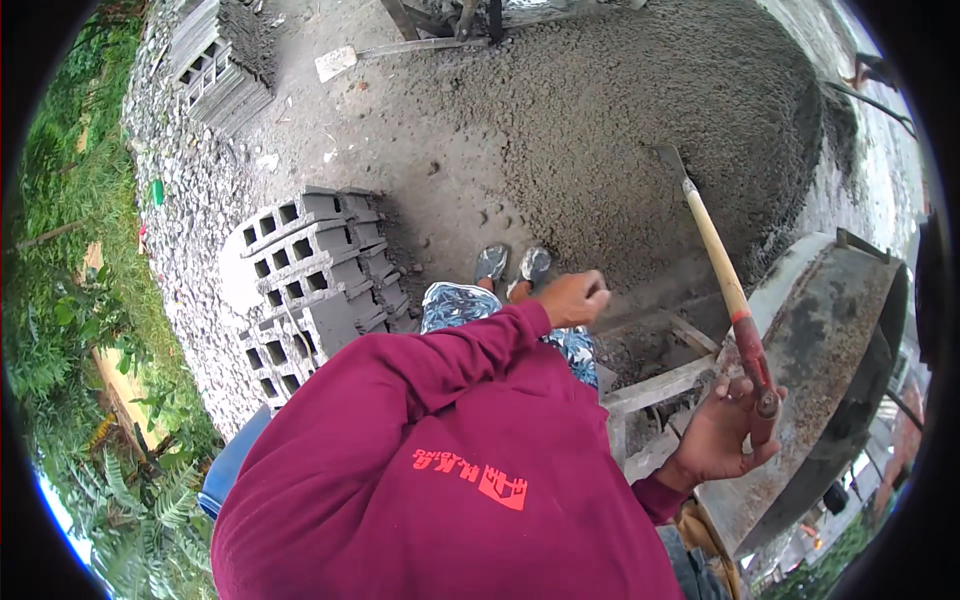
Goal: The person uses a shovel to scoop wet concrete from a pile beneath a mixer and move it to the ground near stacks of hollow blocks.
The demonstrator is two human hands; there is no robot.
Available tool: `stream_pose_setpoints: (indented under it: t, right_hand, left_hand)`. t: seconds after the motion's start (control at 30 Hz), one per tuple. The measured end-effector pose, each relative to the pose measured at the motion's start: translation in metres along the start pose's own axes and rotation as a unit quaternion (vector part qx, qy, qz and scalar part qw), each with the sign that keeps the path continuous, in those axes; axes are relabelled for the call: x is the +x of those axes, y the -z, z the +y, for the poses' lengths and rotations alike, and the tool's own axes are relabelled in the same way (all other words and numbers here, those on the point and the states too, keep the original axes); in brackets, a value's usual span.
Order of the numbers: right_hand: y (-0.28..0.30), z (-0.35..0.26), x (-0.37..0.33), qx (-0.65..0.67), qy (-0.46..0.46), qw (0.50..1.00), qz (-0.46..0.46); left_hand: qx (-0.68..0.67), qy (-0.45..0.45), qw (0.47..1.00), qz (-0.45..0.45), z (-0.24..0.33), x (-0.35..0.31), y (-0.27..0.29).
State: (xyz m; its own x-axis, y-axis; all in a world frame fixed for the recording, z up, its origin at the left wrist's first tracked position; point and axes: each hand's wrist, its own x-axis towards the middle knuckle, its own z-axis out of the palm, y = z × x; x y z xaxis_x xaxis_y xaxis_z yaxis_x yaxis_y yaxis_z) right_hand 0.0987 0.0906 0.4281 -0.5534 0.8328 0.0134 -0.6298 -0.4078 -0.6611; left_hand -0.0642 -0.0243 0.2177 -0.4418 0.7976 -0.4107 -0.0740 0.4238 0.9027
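Note:
My right hand is at the lower right, its fingers curled around the red grip end of a shovel. The shovel's pale wooden shaft slants up and away, and its metal blade rests on a broad spread of wet grey concrete mix. My left arm, in a maroon sleeve, crosses in front of my body. My left hand hovers above my shorts with its fingers curled in, and nothing shows in it. My feet stand at the near edge of the mix.
Stacked hollow concrete blocks stand to my left, with another stack farther back. A curved, rusty metal drum or trough and a wooden frame lie close on my right. Gravel borders greenery at far left.

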Motion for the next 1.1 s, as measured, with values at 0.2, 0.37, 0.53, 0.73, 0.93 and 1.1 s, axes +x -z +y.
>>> stream_pose_setpoints:
  t: [0.2,0.37,0.53,0.73,0.93,1.1]
  right_hand:
    - [-0.002,-0.008,0.074,-0.132,0.065,0.985,-0.088]
    - [-0.007,-0.003,0.122,-0.093,0.023,0.982,-0.163]
    - [-0.001,-0.016,0.123,-0.132,0.063,0.980,-0.136]
    - [-0.018,-0.003,0.111,-0.084,0.090,0.992,0.031]
    - [-0.015,-0.002,0.120,-0.105,0.102,0.986,-0.085]
    - [-0.038,0.005,0.133,-0.035,0.133,0.990,-0.001]
  left_hand:
    - [0.140,0.324,0.893,0.279,-0.233,-0.091,0.082]
    - [-0.136,0.437,0.773,0.440,-0.293,-0.213,0.132]
    - [-0.307,0.407,0.733,0.451,-0.261,-0.202,0.107]
    - [-0.250,0.396,0.790,0.396,-0.230,-0.140,0.109]
    - [-0.208,0.295,0.842,0.401,-0.196,-0.085,0.153]
    - [-0.250,0.280,0.837,0.398,-0.177,-0.062,0.192]
